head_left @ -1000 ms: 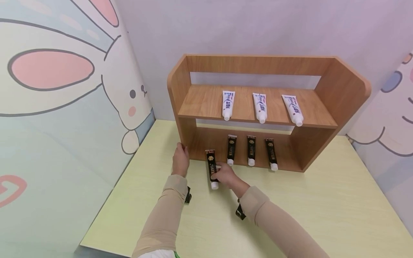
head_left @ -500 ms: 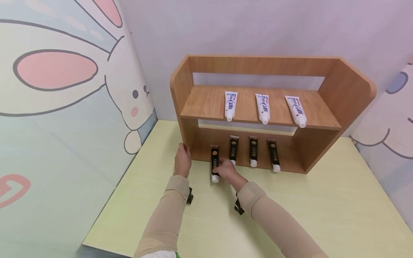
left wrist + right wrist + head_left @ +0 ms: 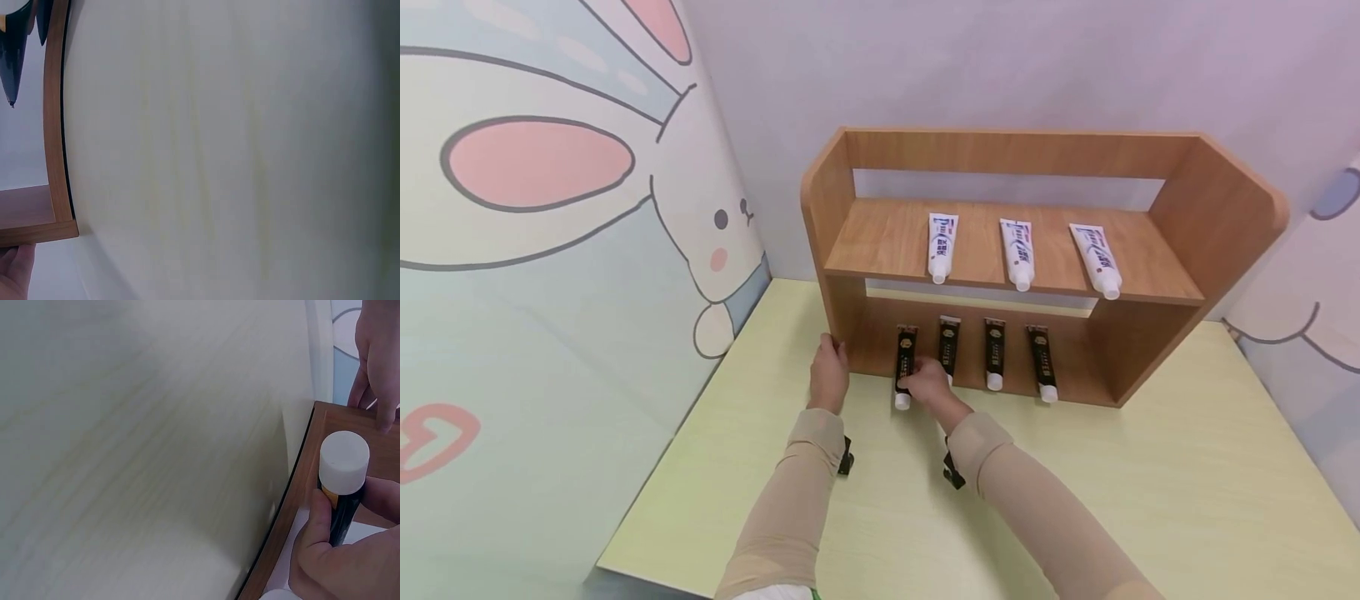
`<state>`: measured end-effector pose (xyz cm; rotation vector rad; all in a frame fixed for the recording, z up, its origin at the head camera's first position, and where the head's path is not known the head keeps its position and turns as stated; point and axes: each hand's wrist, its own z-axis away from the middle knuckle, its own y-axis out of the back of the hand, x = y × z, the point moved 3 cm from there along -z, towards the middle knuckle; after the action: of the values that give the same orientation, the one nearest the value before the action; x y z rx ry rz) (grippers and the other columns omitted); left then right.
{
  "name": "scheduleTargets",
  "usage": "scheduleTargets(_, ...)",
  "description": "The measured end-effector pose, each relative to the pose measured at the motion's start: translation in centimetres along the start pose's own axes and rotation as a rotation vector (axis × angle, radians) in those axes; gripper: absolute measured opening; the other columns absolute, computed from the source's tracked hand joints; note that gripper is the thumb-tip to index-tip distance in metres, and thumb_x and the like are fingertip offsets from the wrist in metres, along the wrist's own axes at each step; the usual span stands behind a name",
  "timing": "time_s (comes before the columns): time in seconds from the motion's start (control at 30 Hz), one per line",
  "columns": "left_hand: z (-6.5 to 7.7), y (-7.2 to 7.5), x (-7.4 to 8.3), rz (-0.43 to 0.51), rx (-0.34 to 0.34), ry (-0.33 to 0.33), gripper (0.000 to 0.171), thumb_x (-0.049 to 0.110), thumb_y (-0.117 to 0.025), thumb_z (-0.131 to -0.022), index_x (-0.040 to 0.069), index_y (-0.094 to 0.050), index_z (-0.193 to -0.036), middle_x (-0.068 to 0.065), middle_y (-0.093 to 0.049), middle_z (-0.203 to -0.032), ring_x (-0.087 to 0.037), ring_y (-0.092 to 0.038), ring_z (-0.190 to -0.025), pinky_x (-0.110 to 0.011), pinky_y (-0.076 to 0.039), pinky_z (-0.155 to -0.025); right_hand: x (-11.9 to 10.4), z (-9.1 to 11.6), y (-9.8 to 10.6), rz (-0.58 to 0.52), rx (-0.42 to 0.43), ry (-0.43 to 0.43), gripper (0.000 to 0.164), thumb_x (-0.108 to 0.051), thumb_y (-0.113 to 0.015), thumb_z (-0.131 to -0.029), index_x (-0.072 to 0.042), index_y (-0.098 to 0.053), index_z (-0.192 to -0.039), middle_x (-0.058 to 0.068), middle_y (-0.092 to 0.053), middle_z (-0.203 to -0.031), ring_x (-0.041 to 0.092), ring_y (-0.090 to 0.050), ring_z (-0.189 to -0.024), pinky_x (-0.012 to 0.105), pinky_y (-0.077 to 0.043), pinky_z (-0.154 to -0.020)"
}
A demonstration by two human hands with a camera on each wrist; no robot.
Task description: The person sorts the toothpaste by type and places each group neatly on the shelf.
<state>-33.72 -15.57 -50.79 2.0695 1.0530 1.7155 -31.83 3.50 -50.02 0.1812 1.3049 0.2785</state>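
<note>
My right hand (image 3: 928, 386) pinches a black toothpaste tube (image 3: 906, 354) near its white cap, between thumb and fingers, as the right wrist view shows at the cap (image 3: 345, 464). The tube's flat end reaches over the lower board of a wooden shelf (image 3: 844, 310), while its cap sticks out past the front edge. At the shelf's left side panel, my left hand (image 3: 829, 375) grips the front edge, thumb and fingers on either side of it in the right wrist view. Beside the held tube lies another black tube (image 3: 950, 333), its lower part partly covered by my right hand.
Two more black tubes (image 3: 995, 348) lie to the right on the lower board, caps toward me. On the upper board rest three white toothpaste tubes (image 3: 1018, 250). The shelf stands on a pale yellow table (image 3: 1112, 492), with a cartoon-painted wall (image 3: 550, 333) to the left.
My right hand has pushed the black tube away from me, from mostly over the table to farther in over the lower board. The left hand keeps its hold on the side panel.
</note>
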Motion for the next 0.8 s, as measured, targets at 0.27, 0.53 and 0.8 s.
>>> scheduleTargets(0.27, 0.0, -0.3, -0.1, -0.005, 0.000, 0.014, 0.018, 0.016, -0.049, -0.104, 0.001, -0.046, -0.114, -0.019, -0.060, -0.105, -0.033, -0.063, -0.091, -0.045, -0.054, -0.074, 0.1, -0.9, 0.2, 0.059, 0.041, 0.011, 0.058, -0.003, -0.067, -0.086, 0.006, -0.046, -0.139, 0.023, -0.050, -0.134, 0.035, -0.049, -0.120, 0.046, -0.047, -0.095)
scheduleTargets(0.53, -0.2, -0.1, -0.1, 0.003, -0.002, -0.003, 0.019, 0.019, -0.046, -0.105, 0.001, -0.046, -0.111, -0.018, -0.060, -0.101, -0.033, -0.062, -0.088, -0.045, -0.053, -0.071, -0.3, -1.6, -0.2, 0.084, 0.072, 0.016, 0.056, -0.004, -0.065, -0.088, 0.006, -0.045, -0.139, 0.023, -0.051, -0.133, 0.036, -0.052, -0.115, 0.046, -0.048, -0.093)
scheduleTargets(0.8, 0.0, -0.3, -0.5, 0.023, 0.001, 0.028, 0.019, 0.019, -0.047, -0.104, 0.003, -0.046, -0.113, -0.017, -0.060, -0.102, -0.032, -0.062, -0.090, -0.045, -0.053, -0.073, -0.7, -2.2, -0.4, 0.108, 0.068, 0.035, 0.057, -0.003, -0.061, -0.089, 0.008, -0.041, -0.141, 0.026, -0.047, -0.138, 0.036, -0.049, -0.119, 0.047, -0.047, -0.095)
